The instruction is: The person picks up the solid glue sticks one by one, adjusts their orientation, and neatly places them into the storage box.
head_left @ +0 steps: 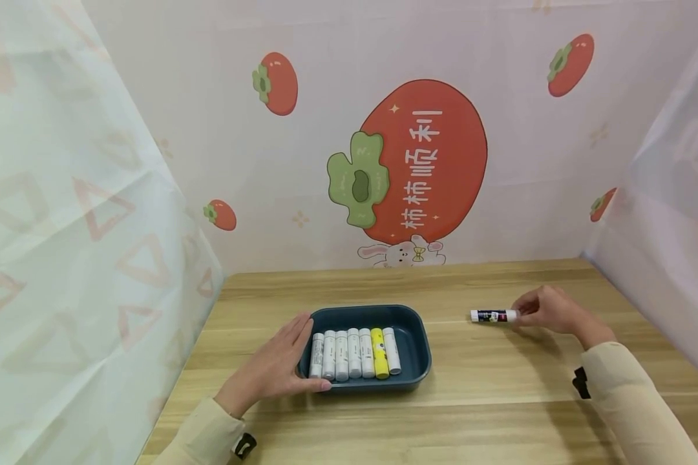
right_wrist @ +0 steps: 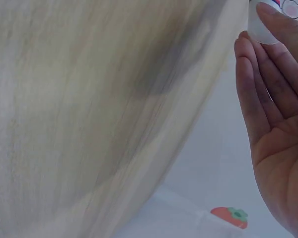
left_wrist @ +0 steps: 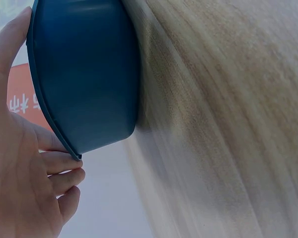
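My left hand [head_left: 279,365] holds the left end of a dark blue tray [head_left: 414,381], thumb on the near rim and fingers toward the far corner. In the left wrist view the fingers [left_wrist: 64,163] touch the rim of the tray [left_wrist: 89,74]. Inside it lie several white glue sticks [head_left: 341,355] and a yellow one [head_left: 379,354], side by side. Out to the right, my right hand [head_left: 549,310] pinches the right end of a black-labelled glue stick [head_left: 491,316] with white ends. The right wrist view shows the white end of this glue stick [right_wrist: 262,25] between thumb and fingers.
Both hands work over a wooden table [head_left: 459,420]. A white sheet printed with persimmons [head_left: 424,161] hangs behind it, and more sheets [head_left: 93,226] enclose the left and right sides. Inside the tray, bare floor shows to the right of the row.
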Demonstrator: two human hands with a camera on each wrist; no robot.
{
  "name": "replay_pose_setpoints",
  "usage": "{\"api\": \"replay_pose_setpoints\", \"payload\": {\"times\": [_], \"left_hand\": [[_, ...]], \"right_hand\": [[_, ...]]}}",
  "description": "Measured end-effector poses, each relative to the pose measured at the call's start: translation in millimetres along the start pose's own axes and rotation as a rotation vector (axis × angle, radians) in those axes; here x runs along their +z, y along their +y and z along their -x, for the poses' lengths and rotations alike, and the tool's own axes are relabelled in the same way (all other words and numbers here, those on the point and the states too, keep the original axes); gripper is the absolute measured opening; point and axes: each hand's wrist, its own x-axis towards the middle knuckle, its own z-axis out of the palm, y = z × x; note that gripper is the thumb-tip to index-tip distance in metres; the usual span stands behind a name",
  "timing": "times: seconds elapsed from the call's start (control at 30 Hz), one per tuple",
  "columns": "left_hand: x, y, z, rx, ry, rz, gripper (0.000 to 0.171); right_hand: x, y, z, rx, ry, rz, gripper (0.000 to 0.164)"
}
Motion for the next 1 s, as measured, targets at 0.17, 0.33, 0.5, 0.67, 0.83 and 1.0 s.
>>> {"api": "replay_pose_setpoints", "payload": {"times": [0.17,0.33,0.5,0.67,0.83,1.0], "left_hand": [[-0.2,0.3,0.9,0.001,0.003,0.002,0.128],[-0.3,0.2,1.8,0.002,0.002,0.004,0.129],[0.3,0.2,2.1,0.004,0.003,0.003,0.129],[0.8,0.3,2.7,0.003,0.0,0.004,0.129],[0.8,0.6,2.6,-0.007,-0.005,0.005,0.128],[-1.1,0.2,2.5,-0.001,0.007,-0.001,0.128]], "right_hand": [[2,-7,2,-0.001,0.088,-0.031,0.019],[7,-17,4,-0.028,0.2,-0.023,0.02],[12,-32,6,-0.043,0.281,-0.021,0.021],[19,-49,5,-0.054,0.336,-0.041,0.023],[27,-72,3,-0.095,0.37,-0.081,0.017],[34,-102,5,-0.101,0.367,-0.098,0.014]]}}
